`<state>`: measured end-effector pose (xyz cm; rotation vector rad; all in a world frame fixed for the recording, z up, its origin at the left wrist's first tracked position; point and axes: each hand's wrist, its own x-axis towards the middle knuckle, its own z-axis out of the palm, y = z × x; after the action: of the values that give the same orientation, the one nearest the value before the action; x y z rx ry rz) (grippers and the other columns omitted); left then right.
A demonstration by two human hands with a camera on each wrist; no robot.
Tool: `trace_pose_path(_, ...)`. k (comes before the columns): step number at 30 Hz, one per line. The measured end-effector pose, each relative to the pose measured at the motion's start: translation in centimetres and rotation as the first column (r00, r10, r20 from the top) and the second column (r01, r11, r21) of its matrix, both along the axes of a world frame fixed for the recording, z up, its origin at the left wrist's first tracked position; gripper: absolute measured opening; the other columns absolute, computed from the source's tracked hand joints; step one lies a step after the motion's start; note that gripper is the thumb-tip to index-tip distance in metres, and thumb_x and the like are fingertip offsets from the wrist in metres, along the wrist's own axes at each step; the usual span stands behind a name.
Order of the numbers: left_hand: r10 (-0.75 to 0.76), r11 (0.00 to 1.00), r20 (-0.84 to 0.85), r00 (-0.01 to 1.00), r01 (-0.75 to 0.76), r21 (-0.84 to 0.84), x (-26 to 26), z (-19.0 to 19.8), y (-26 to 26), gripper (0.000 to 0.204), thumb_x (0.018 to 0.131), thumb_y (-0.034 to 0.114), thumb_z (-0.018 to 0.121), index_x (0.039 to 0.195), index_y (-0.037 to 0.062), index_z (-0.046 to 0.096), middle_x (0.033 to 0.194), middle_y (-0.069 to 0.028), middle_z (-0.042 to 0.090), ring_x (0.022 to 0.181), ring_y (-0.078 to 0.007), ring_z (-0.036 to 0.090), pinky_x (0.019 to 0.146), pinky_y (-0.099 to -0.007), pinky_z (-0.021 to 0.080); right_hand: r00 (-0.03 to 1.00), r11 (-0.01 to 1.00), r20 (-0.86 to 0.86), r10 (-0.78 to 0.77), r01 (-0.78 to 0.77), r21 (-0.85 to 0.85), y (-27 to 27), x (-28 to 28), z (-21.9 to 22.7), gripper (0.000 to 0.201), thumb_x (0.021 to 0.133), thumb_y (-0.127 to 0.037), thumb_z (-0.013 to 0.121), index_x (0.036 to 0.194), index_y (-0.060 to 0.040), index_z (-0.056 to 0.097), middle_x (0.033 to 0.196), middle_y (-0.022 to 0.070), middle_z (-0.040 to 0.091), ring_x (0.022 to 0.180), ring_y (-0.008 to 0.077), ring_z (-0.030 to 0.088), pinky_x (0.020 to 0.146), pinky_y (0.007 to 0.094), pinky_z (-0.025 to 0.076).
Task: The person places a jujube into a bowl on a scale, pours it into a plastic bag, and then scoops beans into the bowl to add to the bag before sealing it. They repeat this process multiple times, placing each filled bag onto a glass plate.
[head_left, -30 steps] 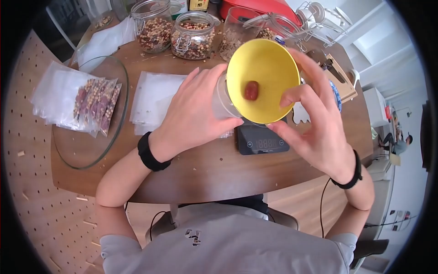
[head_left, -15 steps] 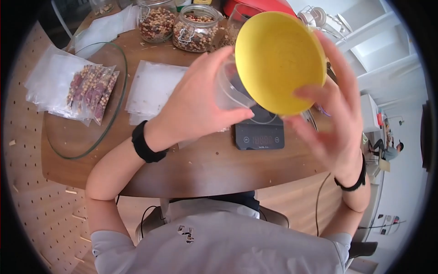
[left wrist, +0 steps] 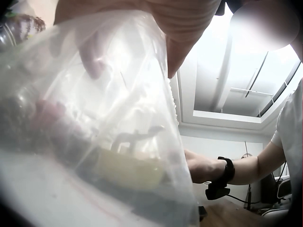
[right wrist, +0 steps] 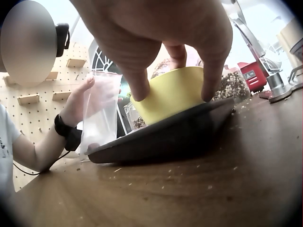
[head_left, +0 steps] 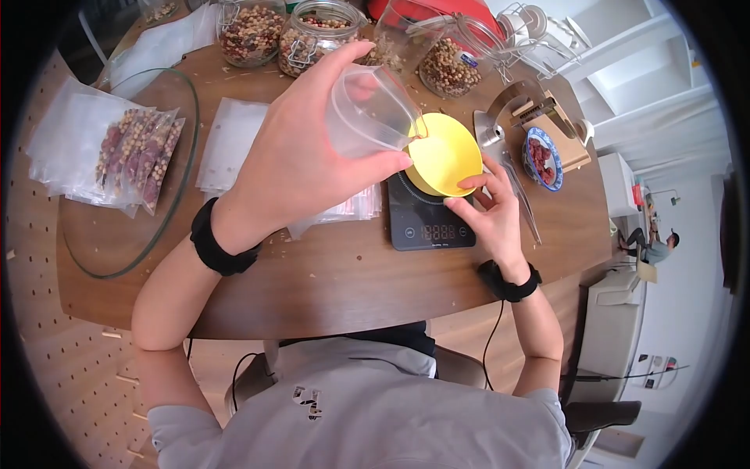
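Note:
My left hand grips a clear plastic bag with its mouth spread round, held above the table left of the scale. Through its wall in the right wrist view, a dark lump shows at the bottom. My right hand pinches the rim of a small yellow bowl between thumb and fingers. Nothing lies in the visible part of the bowl, which is right at the top of a black kitchen scale. In the right wrist view, fingers come down on both sides of the bowl.
Flat plastic bags lie left of the scale. A glass dish carries filled bags. Glass jars of beans line the back. At the right are a blue-patterned bowl with dark red pieces and metal tweezers.
A dark red dried fruit lay in the yellow bowl a second ago and is gone from it. After being tilted toward the bag, the bowl has come down to the scale with my right hand.

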<state>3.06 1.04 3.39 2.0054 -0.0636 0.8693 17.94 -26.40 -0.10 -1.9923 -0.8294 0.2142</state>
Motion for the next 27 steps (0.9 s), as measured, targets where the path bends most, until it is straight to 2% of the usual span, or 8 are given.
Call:
trace_pose_path(1, -0.001, 1.0, 0.001, 1.0, 0.001, 0.002, 0.0, 0.0, 0.0, 0.097, 0.07, 0.014, 0.092, 0.153, 0.0055, 0.041, 0.12, -0.0114, 0.066, 0.12, -0.0221, 0.062, 0.106, -0.036, 0.046, 1.0, 1.0, -0.005, 0.007, -0.007, 0.005, 0.0, -0.1, -0.2, 0.045, 0.075, -0.013, 0.091, 0.113, -0.0024, 0.069, 0.154, 0.0181, 0.044, 0.139, 0.029, 0.051, 0.11, 0.0411, 0.048)
trace_pose_path(2, -0.001, 1.0, 0.002, 1.0, 0.001, 0.005, -0.1, 0.0, 0.0, 0.097, 0.07, 0.014, 0.092, 0.153, 0.0057, 0.041, 0.121, -0.0113, 0.066, 0.12, -0.0222, 0.062, 0.106, -0.036, 0.046, 0.976, 0.996, 0.22, 0.011, 0.009, -0.094, 0.1, -0.6, 0.5, 0.056, 0.079, -0.014, 0.089, 0.127, -0.0049, 0.063, 0.151, 0.0165, 0.046, 0.135, 0.0272, 0.054, 0.109, 0.039, 0.048)
trace_pose_path(5, 0.012, 1.0, 0.003, 1.0, -0.012, -0.006, -0.2, 0.4, 0.1, 0.096, 0.07, 0.015, 0.091, 0.153, 0.0064, 0.042, 0.12, -0.0111, 0.066, 0.12, -0.0224, 0.062, 0.105, -0.0364, 0.047, 0.935, 1.0, 0.355, -0.004, 0.002, 0.005, -0.1, 1.1, 3.0, 0.06, 0.083, -0.015, 0.085, 0.135, -0.0049, 0.057, 0.145, 0.014, 0.052, 0.128, 0.0241, 0.057, 0.103, 0.0368, 0.05)
trace_pose_path(9, 0.012, 0.999, -0.018, 1.0, -0.013, -0.029, -0.3, 0.9, -0.1, 0.095, 0.069, 0.015, 0.091, 0.152, 0.0073, 0.044, 0.119, -0.0103, 0.067, 0.12, -0.0225, 0.063, 0.105, -0.0368, 0.048, 0.994, 0.967, -0.092, -0.057, 0.078, 0.243, 2.7, 4.7, 8.4, 0.068, 0.094, -0.021, 0.076, 0.146, 0.0055, 0.04, 0.108, 0.0124, 0.067, 0.082, 0.0141, 0.067, 0.069, 0.0251, 0.054)
trace_pose_path(15, -0.01, 0.999, 0.0, 1.0, 0.01, -0.051, -0.3, 1.0, -0.4, 0.096, 0.068, 0.014, 0.09, 0.152, 0.0069, 0.044, 0.121, -0.0097, 0.067, 0.12, -0.0218, 0.063, 0.106, -0.0367, 0.047, 0.985, 0.977, -0.122, -0.119, 0.138, 0.16, 7.4, 12.9, 11.1, 0.078, 0.095, -0.029, 0.074, 0.15, 0.007, 0.032, 0.099, 0.0121, 0.068, 0.063, 0.0117, 0.061, 0.053, 0.0254, 0.047)
trace_pose_path(19, -0.013, 0.999, 0.018, 1.0, 0.014, -0.037, -0.3, 1.0, -0.1, 0.096, 0.068, 0.014, 0.09, 0.152, 0.0057, 0.044, 0.122, -0.0098, 0.066, 0.12, -0.0215, 0.062, 0.106, -0.0368, 0.047, 0.993, 0.998, 0.106, -0.049, 0.046, 0.03, 9.1, 16.2, 12.1, 0.047, 0.099, -0.036, 0.068, 0.12, 0.0049, 0.065, 0.082, 0.0061, 0.067, 0.059, 0.0096, 0.059, 0.05, 0.0243, 0.043)
trace_pose_path(22, -0.012, 0.999, 0.012, 1.0, 0.012, -0.045, -0.2, 1.0, -0.1, 0.096, 0.068, 0.013, 0.089, 0.152, 0.0048, 0.043, 0.122, -0.0098, 0.066, 0.12, -0.0213, 0.062, 0.106, -0.0367, 0.047, 0.942, 0.992, 0.322, -0.093, 0.117, -0.057, 10.1, 17.4, 11.4, 0.042, 0.101, -0.038, 0.063, 0.099, 0.0034, 0.071, 0.073, 0.0038, 0.065, 0.057, 0.009, 0.057, 0.05, 0.0245, 0.042)
trace_pose_path(27, -0.019, 0.999, 0.018, 1.0, 0.02, -0.029, -0.2, 1.1, 0.0, 0.096, 0.068, 0.01, 0.089, 0.152, 0.0036, 0.043, 0.123, -0.0101, 0.066, 0.118, -0.0211, 0.062, 0.106, -0.0366, 0.047, 0.985, 0.979, -0.09, -0.146, 0.158, 0.132, 9.9, 17.4, 11.6, 0.041, 0.104, -0.034, 0.056, 0.103, 0.0035, 0.071, 0.074, 0.0048, 0.067, 0.06, 0.01, 0.058, 0.053, 0.0246, 0.045)
